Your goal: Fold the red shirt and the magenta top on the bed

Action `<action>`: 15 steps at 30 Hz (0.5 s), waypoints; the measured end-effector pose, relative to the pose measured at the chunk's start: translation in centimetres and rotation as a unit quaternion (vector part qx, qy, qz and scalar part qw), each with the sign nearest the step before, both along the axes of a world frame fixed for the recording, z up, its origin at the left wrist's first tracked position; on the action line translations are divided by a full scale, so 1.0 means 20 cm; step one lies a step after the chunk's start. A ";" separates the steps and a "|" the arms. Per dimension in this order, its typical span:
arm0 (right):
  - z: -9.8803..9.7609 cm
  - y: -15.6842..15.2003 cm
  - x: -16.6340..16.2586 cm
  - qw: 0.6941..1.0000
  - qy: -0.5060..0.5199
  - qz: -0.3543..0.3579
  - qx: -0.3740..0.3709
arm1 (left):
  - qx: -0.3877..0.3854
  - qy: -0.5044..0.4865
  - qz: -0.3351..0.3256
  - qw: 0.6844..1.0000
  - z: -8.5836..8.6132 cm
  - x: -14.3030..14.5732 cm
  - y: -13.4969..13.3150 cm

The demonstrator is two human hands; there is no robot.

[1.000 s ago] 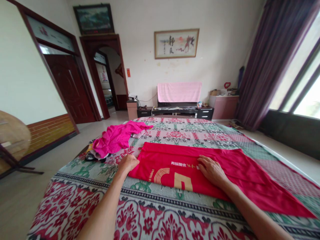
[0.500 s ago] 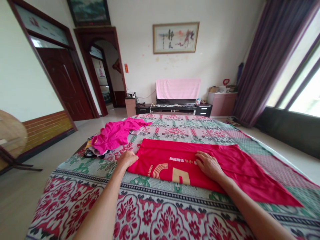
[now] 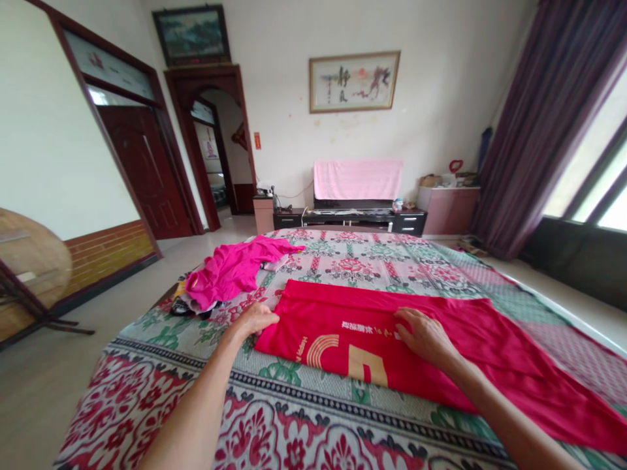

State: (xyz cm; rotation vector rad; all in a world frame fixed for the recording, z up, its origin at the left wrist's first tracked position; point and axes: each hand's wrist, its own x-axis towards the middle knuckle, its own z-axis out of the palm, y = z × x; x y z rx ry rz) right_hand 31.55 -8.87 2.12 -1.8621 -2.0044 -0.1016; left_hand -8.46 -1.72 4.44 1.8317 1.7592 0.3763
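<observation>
A red printed cloth (image 3: 323,307), perhaps a folded garment, lies spread in a long strip across the patterned bed cover. Gold shapes and white lettering show upside down on it. At its left end, my left hand (image 3: 252,323) is closed, with fingers and thumb pinching the edge. My right hand (image 3: 426,336) rests on the middle of the strip, fingers slightly bent and apart, touching the fabric beside the lettering. To the right of that hand the cloth runs on, loosely wrinkled. A bright pink garment (image 3: 230,274) lies crumpled on top of other clothes, beyond my left hand.
The patterned cover (image 3: 304,424) drapes over the wide surface in front of me. Farther back stand a low black TV cabinet (image 3: 409,223) and a screen under a pink towel (image 3: 357,179). A round wooden board (image 3: 34,261) leans at the left; a purple curtain (image 3: 529,143) hangs at the right.
The view has shifted slightly left and up, so things appear lower and to the right. Both hands stay at about the same places on the red cloth.
</observation>
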 end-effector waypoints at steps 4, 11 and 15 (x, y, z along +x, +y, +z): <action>0.07 0.16 -0.24 0.998 0.039 0.040 0.028 | -0.008 -0.022 0.016 1.000 0.01 0.00 -0.01; 0.14 0.47 -0.94 0.985 0.058 0.161 -0.034 | -0.006 -0.032 0.025 0.999 -0.06 -0.03 0.04; 0.16 0.60 -1.19 0.985 0.060 0.144 -0.080 | 0.005 -0.029 0.030 0.999 -0.10 -0.04 0.07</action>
